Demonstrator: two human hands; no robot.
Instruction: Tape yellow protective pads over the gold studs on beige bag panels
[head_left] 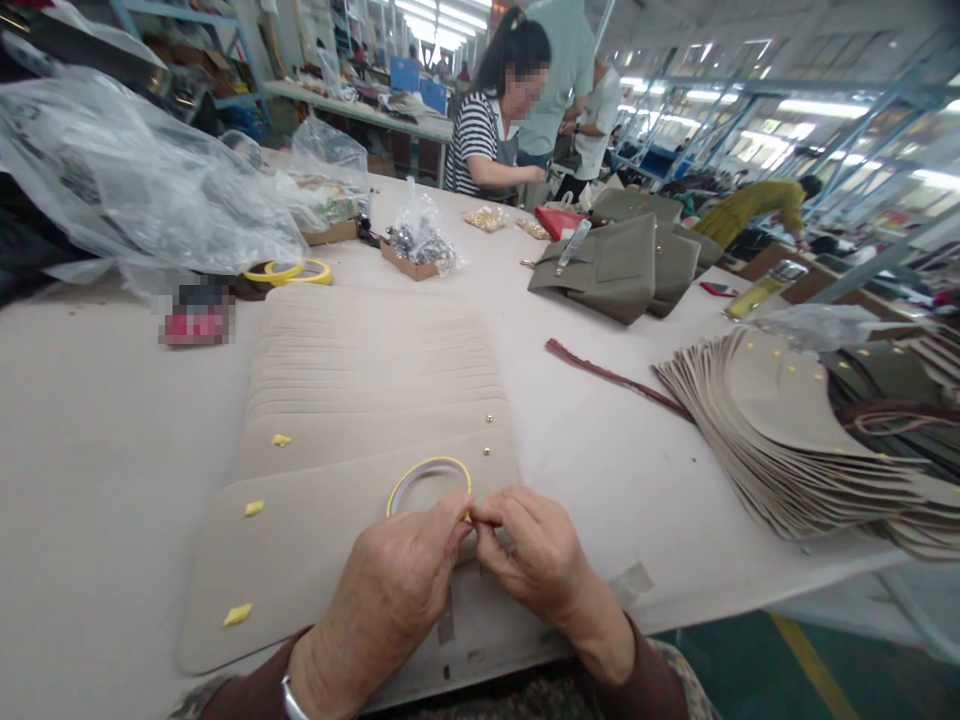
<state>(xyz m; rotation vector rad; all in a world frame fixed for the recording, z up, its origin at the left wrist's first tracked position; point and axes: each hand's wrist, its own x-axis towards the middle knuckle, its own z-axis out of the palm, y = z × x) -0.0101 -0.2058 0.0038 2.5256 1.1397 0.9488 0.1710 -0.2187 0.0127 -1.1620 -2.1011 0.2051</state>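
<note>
My left hand point(401, 575) is closed on a thin roll of yellow tape point(428, 462), whose ring stands up beyond the thumb. Fingertip to fingertip with it, my right hand point(536, 550) pinches at the roll's near side; whatever lies between its fingers is too small to make out. Both hands are over the near edge of a fanned stack of beige panels point(315, 530). Small yellow tape pieces point(238, 614) sit on the left part of the front panels, and gold studs point(487, 452) on the right part of them.
More yellow tape rolls point(300, 271) lie behind the stack, near plastic bags point(150, 170). At right are a fanned pile of beige pieces point(780, 430), a brown strip point(615, 378) and a bottle point(765, 290). Olive bags point(607, 265) stand further back, near a person in stripes point(476, 145).
</note>
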